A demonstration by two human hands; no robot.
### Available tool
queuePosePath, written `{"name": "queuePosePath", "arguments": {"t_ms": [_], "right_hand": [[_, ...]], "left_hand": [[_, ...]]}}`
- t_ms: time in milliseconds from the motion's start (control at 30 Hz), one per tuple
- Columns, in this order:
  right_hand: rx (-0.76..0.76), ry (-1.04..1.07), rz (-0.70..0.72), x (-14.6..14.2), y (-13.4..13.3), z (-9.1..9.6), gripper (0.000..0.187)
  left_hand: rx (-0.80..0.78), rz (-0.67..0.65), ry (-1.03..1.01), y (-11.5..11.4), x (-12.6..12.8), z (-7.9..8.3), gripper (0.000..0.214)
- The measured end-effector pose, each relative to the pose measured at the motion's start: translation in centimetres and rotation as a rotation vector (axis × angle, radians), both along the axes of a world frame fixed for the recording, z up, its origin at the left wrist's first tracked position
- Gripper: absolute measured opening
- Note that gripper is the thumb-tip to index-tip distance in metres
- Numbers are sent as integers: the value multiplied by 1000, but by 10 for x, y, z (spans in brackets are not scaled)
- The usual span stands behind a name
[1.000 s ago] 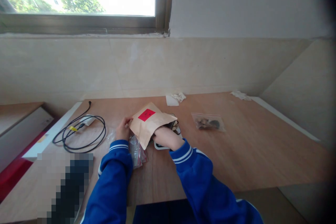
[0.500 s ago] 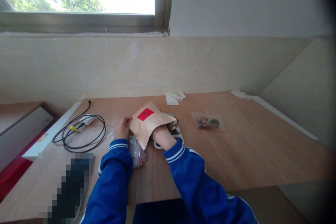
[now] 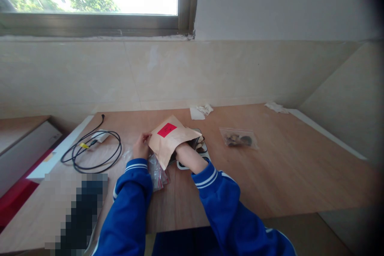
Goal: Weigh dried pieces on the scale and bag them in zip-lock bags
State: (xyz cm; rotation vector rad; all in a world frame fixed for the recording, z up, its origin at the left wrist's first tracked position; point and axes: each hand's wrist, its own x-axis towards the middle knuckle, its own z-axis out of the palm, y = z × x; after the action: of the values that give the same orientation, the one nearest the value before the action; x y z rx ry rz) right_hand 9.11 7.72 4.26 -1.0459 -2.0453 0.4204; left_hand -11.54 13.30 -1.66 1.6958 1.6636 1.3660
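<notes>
A brown kraft paper bag [image 3: 163,146] with a red label [image 3: 167,130] lies tilted on the table, its mouth facing right. My left hand [image 3: 141,145] pinches the bag's left edge. Inside the mouth is my right hand [image 3: 189,156]; its fingers are hidden by the paper, so I cannot see what they hold. Partly covered by the bag is a light tray [image 3: 205,154] with dark compartments and small pieces in it. Clear zip bags with red seals [image 3: 159,176] lie under the bag's near left side.
To the right lies a zip bag of dried pieces [image 3: 239,139]. A coiled black cable [image 3: 90,164] with a white adapter [image 3: 101,136] is at the left. Crumpled white paper [image 3: 205,110] sits by the wall. A blurred-out dark object [image 3: 84,212] is at the near left.
My right forearm has drawn back slightly to the right, with the hand still inside the paper bag. My left hand keeps its hold on the bag's edge.
</notes>
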Motion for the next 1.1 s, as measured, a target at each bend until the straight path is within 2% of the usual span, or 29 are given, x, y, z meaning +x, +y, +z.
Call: {"name": "queuePosePath", "arguments": {"t_ms": [100,233,367,500,667,900,1000,1100], "right_hand": [[-18,-62,18,9,-13,20,48],[-62,-37,53,24,-24,49,38],[-101,133,67,40,-32,68,32],[-114,328,73,55,-43,76,28],[-170,594,33,77,-43,69,32],[-387,1072,-103,107,3,32,25],[-455,1142,-142,112,23,19,22],[-518,1069,-156,110,41,12,28]], "left_hand": [[2,0,11,-1,1,1,20],[-2,4,51,-2,1,2,23],[-13,16,111,-4,2,6,27],[-50,34,144,-6,4,10,29],[-44,22,149,-5,1,6,32],[-72,30,149,-4,-1,4,36],[-114,68,167,-3,0,6,42],[-138,79,193,-2,0,6,52]]}}
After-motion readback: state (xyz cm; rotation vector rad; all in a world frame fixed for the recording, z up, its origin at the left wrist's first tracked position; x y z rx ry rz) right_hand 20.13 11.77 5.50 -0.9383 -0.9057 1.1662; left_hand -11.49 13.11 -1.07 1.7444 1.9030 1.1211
